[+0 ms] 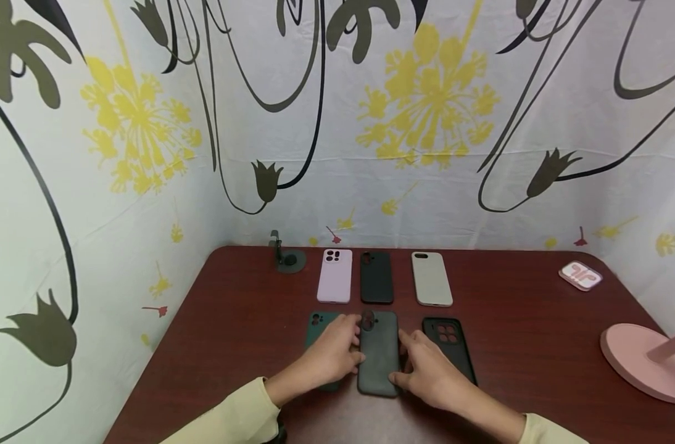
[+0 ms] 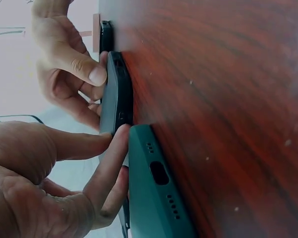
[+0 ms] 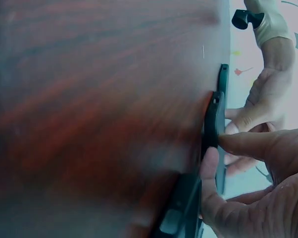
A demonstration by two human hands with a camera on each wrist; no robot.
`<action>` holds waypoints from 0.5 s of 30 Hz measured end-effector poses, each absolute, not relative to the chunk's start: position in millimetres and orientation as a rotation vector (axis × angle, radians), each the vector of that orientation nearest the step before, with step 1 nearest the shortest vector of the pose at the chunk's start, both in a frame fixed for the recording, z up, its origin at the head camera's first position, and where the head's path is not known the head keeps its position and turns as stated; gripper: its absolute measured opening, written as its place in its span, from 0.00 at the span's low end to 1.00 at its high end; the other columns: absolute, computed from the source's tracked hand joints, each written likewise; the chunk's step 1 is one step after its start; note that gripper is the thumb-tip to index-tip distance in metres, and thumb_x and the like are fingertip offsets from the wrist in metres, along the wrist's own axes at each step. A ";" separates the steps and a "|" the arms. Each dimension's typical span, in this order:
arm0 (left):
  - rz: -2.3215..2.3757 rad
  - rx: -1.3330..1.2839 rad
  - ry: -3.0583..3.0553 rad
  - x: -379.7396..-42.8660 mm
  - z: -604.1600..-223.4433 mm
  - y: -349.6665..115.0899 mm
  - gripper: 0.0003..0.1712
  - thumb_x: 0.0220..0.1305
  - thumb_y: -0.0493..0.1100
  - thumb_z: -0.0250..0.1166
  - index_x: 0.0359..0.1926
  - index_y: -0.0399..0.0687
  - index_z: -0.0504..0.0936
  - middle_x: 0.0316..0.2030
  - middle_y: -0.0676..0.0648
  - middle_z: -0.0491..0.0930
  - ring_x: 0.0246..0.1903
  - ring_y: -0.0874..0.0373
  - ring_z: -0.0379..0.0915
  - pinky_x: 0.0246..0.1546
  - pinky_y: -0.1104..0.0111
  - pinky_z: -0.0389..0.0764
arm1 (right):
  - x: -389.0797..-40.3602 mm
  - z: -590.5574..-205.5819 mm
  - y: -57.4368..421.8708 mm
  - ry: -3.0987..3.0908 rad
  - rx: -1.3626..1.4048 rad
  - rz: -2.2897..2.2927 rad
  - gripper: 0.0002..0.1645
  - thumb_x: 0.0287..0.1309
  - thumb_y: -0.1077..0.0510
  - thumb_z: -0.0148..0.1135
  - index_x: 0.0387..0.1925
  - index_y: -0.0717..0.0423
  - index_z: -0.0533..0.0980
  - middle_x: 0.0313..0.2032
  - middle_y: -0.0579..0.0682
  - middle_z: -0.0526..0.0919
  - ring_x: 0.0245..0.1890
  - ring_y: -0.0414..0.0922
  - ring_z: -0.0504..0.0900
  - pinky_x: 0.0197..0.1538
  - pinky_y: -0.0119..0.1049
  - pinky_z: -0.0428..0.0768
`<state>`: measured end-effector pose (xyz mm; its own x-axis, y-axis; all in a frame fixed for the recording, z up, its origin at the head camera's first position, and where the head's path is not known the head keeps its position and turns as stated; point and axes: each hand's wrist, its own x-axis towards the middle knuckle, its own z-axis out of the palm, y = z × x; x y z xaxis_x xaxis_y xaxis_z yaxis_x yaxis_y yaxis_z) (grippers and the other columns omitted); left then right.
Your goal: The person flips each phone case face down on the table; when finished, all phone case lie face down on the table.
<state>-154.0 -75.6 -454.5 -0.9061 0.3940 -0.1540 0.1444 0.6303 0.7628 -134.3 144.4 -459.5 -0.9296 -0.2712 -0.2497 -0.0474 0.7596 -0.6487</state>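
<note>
A dark grey phone case (image 1: 379, 364) lies in the middle of the front row, its camera cutout at the far end. My left hand (image 1: 333, 350) holds it by the left edge, thumb and fingertips at its side. From the opposite side my right hand (image 1: 430, 371) grips the right edge, the thumb near the close corner. In the left wrist view a green phone case (image 2: 156, 198) with a port slot sits right beside the left fingers, partly covered by that hand in the head view. A black phone case (image 1: 461, 357) with a square camera cutout lies beyond the right hand.
Along the back row lie a lilac phone case (image 1: 334, 280), a black one (image 1: 377, 283) and a pale grey-green one (image 1: 434, 283). A dark round-based stand (image 1: 290, 261) is at back left. A small white-and-pink item (image 1: 580, 275) and a pink round base (image 1: 637, 364) are at right.
</note>
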 end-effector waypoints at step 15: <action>0.920 0.536 2.689 -154.9 -459.7 -74.6 0.41 0.67 0.36 0.74 0.77 0.46 0.67 0.62 0.46 0.69 0.40 0.66 0.75 0.32 0.74 0.78 | -143.3 -452.4 148.9 2.541 -0.398 -0.861 0.58 0.56 0.56 0.81 0.77 0.75 0.59 0.33 0.45 0.82 0.26 0.41 0.80 0.30 0.34 0.78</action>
<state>-154.9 -74.6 -459.7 -0.9013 0.4179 -0.1137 0.2606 0.7330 0.6284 -143.3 148.9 -452.4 -0.8680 -0.3950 -0.3009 -0.1306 0.7663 -0.6291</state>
